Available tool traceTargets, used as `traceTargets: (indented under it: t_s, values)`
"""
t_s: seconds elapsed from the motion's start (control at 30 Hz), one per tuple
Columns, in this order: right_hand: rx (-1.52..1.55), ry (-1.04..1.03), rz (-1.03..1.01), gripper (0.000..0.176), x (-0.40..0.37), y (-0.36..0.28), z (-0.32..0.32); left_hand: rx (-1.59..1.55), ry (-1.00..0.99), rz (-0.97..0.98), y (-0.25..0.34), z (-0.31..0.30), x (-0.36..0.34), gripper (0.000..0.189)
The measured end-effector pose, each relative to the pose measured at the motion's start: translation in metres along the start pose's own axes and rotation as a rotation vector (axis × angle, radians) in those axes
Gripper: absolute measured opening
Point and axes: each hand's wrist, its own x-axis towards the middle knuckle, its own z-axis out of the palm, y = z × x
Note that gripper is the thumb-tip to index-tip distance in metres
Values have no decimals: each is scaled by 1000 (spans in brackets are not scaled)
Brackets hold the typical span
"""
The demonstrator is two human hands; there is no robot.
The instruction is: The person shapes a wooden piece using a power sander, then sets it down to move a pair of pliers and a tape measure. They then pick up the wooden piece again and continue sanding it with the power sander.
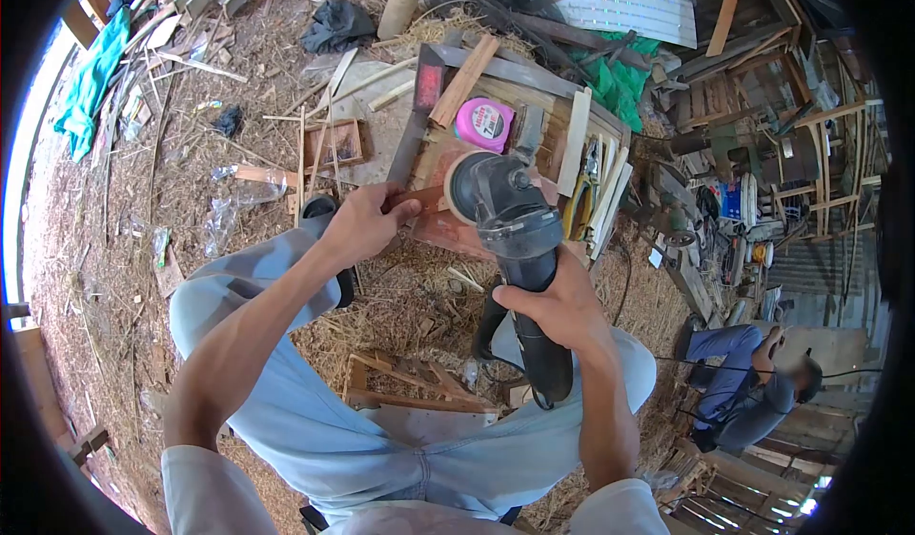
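Observation:
My right hand (pixel 558 311) is wrapped round the black body of an angle grinder (pixel 519 221), its head tilted up and to the left. A pale round sanding disc (pixel 459 188) on the grinder meets or nearly meets a thin brown wooden piece (pixel 426 199). Pinched between thumb and fingers of my left hand (pixel 370 221) is the left end of that piece; its right end is hidden by the disc. Just beyond the disc, a pink tape measure (pixel 483 124) lies on the low wooden workbench (pixel 448 237).
Yellow-handled pliers (pixel 578 216) and wood strips (pixel 607 201) lie at the bench's right. A small wooden frame (pixel 335 144) is on the shaving-covered ground to the left. Another person (pixel 753 383) sits at far right. A cord (pixel 624 282) runs beside the bench.

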Motion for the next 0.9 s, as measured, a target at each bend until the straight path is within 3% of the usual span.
traceTargets:
  t_s: [0.23, 0.83, 0.9]
  values:
    - [45, -12, -22, 56, 5, 4, 6, 20, -53, -54, 5, -3, 0, 36]
    - [114, 75, 84, 45, 9, 25, -21, 36, -86, 6, 5, -7, -1, 30]
    - [139, 75, 125, 45, 7, 17, -26, 17, -61, 80, -4, -4, 2, 30]
